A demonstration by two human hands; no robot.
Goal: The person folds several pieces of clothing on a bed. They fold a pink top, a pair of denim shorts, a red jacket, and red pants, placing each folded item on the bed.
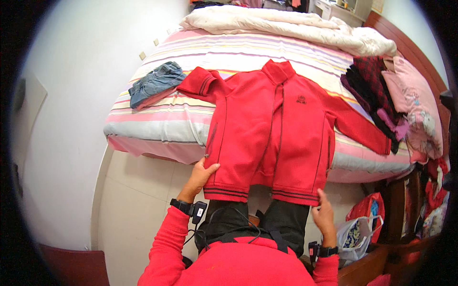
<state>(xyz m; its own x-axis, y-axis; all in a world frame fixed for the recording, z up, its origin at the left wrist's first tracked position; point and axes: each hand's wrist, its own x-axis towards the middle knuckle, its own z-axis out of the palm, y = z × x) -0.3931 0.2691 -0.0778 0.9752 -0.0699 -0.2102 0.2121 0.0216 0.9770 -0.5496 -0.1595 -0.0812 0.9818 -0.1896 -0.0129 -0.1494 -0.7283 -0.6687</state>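
A red zip-up jacket point(243, 118) with dark piping and a small dark emblem lies spread, front up, across the bed's near edge. Its collar points away from me and its striped hem hangs towards my legs. My left hand point(201, 176) grips the jacket's left-side edge just above the hem, thumb on top. At the opposite hem corner, my right hand point(323, 211) pinches the cloth, with some fingers hidden beneath. The sleeve on the left is bent back on itself; the one on the right stretches out towards the dark clothes.
Folded blue jeans point(157, 82) rest on the striped bedsheet point(179, 116) at left. Dark folded clothes point(368, 84) and a pink pillow point(417, 107) are at right. A pale quilt point(286, 25) is bunched along the far side. Plastic bags point(357, 234) stand beside my right arm.
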